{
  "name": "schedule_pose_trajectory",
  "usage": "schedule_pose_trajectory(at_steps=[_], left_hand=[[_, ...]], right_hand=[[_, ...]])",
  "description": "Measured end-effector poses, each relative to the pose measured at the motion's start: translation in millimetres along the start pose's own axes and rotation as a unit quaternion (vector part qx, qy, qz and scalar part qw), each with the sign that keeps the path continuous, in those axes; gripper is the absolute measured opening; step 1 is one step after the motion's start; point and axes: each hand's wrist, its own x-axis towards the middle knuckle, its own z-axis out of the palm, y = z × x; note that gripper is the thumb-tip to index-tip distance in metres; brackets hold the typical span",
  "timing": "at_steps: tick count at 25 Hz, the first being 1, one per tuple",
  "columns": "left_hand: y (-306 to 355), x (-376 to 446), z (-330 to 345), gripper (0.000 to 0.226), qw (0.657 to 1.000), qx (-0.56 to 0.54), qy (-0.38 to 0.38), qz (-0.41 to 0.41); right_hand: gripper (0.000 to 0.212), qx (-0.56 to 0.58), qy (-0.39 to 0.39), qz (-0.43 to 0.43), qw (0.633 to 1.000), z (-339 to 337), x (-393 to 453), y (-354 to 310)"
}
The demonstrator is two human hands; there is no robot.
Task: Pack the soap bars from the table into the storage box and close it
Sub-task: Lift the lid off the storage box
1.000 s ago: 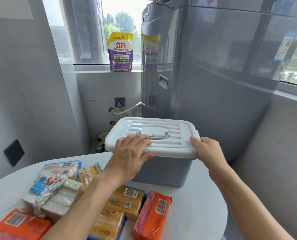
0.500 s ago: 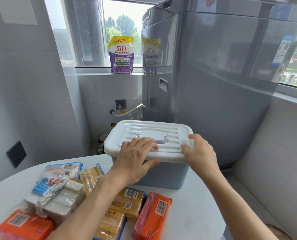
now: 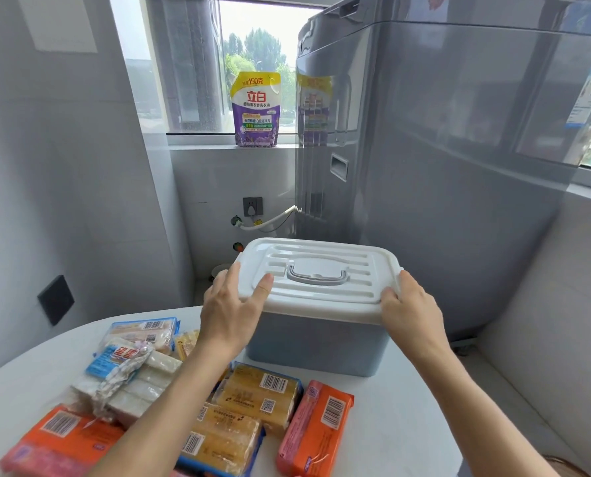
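Note:
A grey-blue storage box (image 3: 316,342) stands on the white table (image 3: 400,425) with its white lid (image 3: 321,270) on top, a grey handle in the lid's middle. My left hand (image 3: 230,313) grips the lid's near left corner, thumb on top. My right hand (image 3: 409,309) grips the lid's near right corner. Wrapped soap bars lie in front of the box: yellow packs (image 3: 257,395), an orange pack (image 3: 316,428), another orange pack (image 3: 59,438) at the lower left, white bars (image 3: 139,380) and a blue-edged pack (image 3: 142,330).
A tall grey washing machine (image 3: 442,166) stands right behind the box. A purple detergent pouch (image 3: 256,110) sits on the window sill. A wall socket (image 3: 252,206) and hose are on the back wall. The table's rounded edge runs close to the right.
My left hand slid from the lid's top centre to its left corner. My right hand shifted on the right corner. The view drew closer and the lid's handle is uncovered.

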Motion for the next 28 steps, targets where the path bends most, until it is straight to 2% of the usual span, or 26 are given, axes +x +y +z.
schedule_pose_trajectory(at_steps=[1,3,7,10,13,15,16,18,21,22,24,26,28], left_hand=[[4,-3,3,0.081,0.999,0.024,0.019,0.014],[13,-4,5,0.078,0.999,-0.015,0.036,0.011],[16,-1,0,0.054,0.99,-0.137,0.038,-0.003],[21,4,-8,0.041,0.975,-0.217,0.047,0.008],[26,7,-16,0.035,0.963,-0.261,0.061,0.039],[27,5,-17,0.036,0.959,-0.277,0.02,0.055],[28,2,-16,0.04,0.963,-0.262,-0.011,0.061],[28,-5,-7,0.058,0.984,-0.138,-0.031,0.107],[26,-15,7,0.092,0.977,0.045,-0.006,0.209],[23,-14,7,0.102,0.974,0.067,-0.001,0.216],[17,-10,6,0.117,0.972,0.092,-0.009,0.215],[9,-11,7,0.117,0.963,0.144,-0.009,0.227],[4,-14,12,0.088,0.955,0.166,0.009,0.246]], right_hand=[[0.037,-0.01,0.001,-0.01,1.0,3,-3,-4],[0.04,-0.004,0.001,-0.006,1.0,8,-7,-10],[0.059,0.133,0.005,0.034,0.991,2,-8,-6],[0.056,0.23,0.014,0.05,0.972,-2,-4,-4],[0.055,0.307,0.024,0.024,0.951,-9,-2,-6],[0.061,0.371,0.08,0.035,0.925,-18,2,-7],[0.064,0.41,0.122,0.073,0.901,-23,7,-4],[0.062,0.458,0.169,0.182,0.853,-34,17,9],[0.018,0.425,0.061,0.284,0.857,-33,29,29],[0.01,0.426,0.038,0.299,0.853,-31,30,33],[0.008,0.463,0.048,0.294,0.835,-34,33,39],[0.008,0.512,0.099,0.28,0.806,-43,36,46],[0.009,0.553,0.122,0.279,0.775,-48,36,55]])
